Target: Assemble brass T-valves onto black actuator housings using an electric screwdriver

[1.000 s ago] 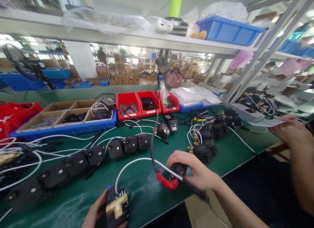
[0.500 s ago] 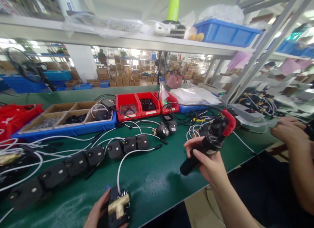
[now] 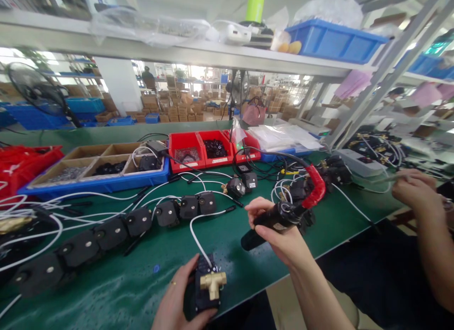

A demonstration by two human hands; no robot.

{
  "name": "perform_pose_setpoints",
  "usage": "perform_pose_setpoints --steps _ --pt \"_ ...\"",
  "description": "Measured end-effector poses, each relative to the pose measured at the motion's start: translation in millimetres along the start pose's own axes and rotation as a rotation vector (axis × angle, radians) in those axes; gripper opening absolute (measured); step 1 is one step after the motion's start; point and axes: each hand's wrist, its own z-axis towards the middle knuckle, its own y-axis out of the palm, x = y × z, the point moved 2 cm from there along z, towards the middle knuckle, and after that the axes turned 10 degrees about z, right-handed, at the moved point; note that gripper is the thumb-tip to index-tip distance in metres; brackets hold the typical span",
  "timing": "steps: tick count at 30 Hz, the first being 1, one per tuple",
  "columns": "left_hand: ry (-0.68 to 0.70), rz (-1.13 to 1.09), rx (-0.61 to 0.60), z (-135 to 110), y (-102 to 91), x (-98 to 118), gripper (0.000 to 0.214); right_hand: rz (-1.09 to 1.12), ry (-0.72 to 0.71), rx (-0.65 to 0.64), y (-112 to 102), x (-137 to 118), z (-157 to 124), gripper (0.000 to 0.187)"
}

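While my R hand [image 3: 286,241] grips a blk tool [image 3: 275,219] w/ red neck, my L hand [image 3: 181,292] holds a blk box [image 3: 204,299], brass T-pipe [image 3: 213,282] up, white cable [image 3: 199,239] attached, nr green table [image 3: 227,242] edge.

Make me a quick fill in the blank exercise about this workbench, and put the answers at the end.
1. The left grip holds a black unit whose brass-coloured fitting is shaped like the letter ____.
2. The cable running from that unit is ____ in colour.
3. The black handheld tool is in the person's ____ grip.
4. The thick wrap at the tool's end is ____.

Missing words: T; white; right; red.
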Motion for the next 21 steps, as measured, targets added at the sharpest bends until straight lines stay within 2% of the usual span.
perform_pose_setpoints --steps 3,6,9,11,12,13,15,17,19,21 --pt "0.008 -0.001 -0.009 8.4 4.3 10.1 0.078 -0.029 0.031 -0.191 0.3 -9.4 2.6 0.017" --pt "0.022 0.009 -0.034 11.3 -3.9 12.9 0.082 0.031 0.024 -0.267 2.8 -6.8 0.5 0.018" --pt "0.002 0.059 -0.080 14.3 -35.3 7.5 0.086 0.099 -0.049 -0.187 5.9 4.1 -2.1 0.019" --pt "-0.026 0.130 -0.127 23.2 -66.1 6.4 0.072 0.134 -0.116 -0.085 8.9 9.3 -0.9 0.021" --pt "-0.030 0.154 -0.093 31.2 -83.0 9.0 0.060 0.145 -0.154 -0.042 11.4 10.2 1.1 0.022" --pt "-0.034 0.168 -0.005 41.8 -99.8 14.0 0.051 0.148 -0.191 -0.008 14.6 9.7 3.9 0.024" --pt "0.009 0.218 0.181 69.4 -126.4 31.0 0.054 0.151 -0.278 0.031 23.1 5.3 11.4 0.028" --pt "0.139 0.267 0.208 103.0 -136.9 52.2 0.055 0.139 -0.357 0.052 33.3 -1.4 19.6 0.030" --pt "0.262 0.319 0.092 137.3 -132.5 69.0 0.049 0.094 -0.407 0.086 43.7 -7.7 26.5 0.034" --pt "0.315 0.380 -0.076 167.1 -119.7 76.4 0.048 -0.016 -0.342 0.066 55.3 -10.4 31.9 0.045"
